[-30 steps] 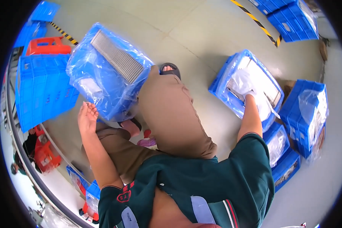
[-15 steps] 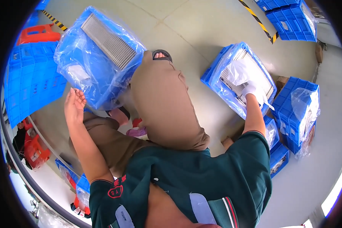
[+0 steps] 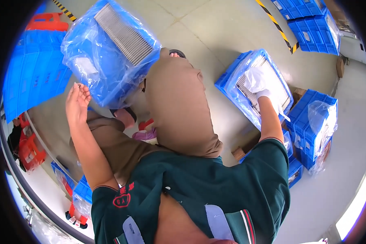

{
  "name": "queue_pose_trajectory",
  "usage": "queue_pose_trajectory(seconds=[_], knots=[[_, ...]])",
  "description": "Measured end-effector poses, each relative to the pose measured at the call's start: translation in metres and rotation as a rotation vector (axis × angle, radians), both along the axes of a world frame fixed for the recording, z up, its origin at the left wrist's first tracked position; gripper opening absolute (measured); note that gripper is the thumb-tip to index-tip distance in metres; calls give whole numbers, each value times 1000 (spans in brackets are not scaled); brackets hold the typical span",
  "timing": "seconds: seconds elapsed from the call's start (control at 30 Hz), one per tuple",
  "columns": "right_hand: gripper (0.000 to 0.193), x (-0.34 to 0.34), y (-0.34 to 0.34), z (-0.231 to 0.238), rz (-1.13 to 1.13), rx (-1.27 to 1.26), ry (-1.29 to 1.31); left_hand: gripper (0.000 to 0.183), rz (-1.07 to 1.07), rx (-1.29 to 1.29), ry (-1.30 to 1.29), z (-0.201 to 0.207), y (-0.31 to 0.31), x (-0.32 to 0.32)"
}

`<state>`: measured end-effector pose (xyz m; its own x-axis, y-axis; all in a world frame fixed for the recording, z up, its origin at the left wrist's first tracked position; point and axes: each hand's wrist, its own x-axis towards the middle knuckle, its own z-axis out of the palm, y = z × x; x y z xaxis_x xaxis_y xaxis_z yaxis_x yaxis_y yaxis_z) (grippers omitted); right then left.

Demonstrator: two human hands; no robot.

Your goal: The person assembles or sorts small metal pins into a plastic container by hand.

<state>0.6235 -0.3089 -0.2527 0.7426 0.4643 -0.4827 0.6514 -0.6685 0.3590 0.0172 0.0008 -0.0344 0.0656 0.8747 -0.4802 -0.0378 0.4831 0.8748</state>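
My left hand (image 3: 79,101) is bare and raised beside the near left corner of a large blue crate (image 3: 110,91) lined with clear plastic. Its thumb and fingertips close on a tiny thing that I cannot make out. Inside that crate lies a long row of thin, pale strips (image 3: 124,34) packed side by side. In a white glove, my right hand (image 3: 265,94) reaches into a smaller blue crate (image 3: 227,79) on the right, over a similar row of thin strips (image 3: 278,75). Crumpled white material (image 3: 255,79) covers its fingers, so their grip is hidden.
Tall stacked blue crates (image 3: 32,77) with a red plastic stool (image 3: 46,22) on top stand at the left. More blue crates (image 3: 313,118), some with plastic bags, stand at the right and far right. Black-and-yellow tape (image 3: 276,26) marks the floor. My bent knee (image 3: 183,110) lies between the two lined crates.
The view has shifted slightly, so the left crate appears higher and a little further right. Both hands stay at their same crates, with little visible movement.
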Motion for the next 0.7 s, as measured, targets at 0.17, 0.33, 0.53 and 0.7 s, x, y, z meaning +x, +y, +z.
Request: queue_pose_trajectory(seconds=[0.17,0.33,0.53,0.7], knots=[[29,19,-59,-38,383,-204,104,18,3,48,-76,1,-2,4],[16,-50,-37,5,-661,629,773,20,42,87,-58,21,-13,-15],[16,-139,68,190,-862,925,1321,21,61,172,-249,50,-2,-5],[32,-218,199,273,-369,1094,1679,21,75,234,-377,61,10,0]])
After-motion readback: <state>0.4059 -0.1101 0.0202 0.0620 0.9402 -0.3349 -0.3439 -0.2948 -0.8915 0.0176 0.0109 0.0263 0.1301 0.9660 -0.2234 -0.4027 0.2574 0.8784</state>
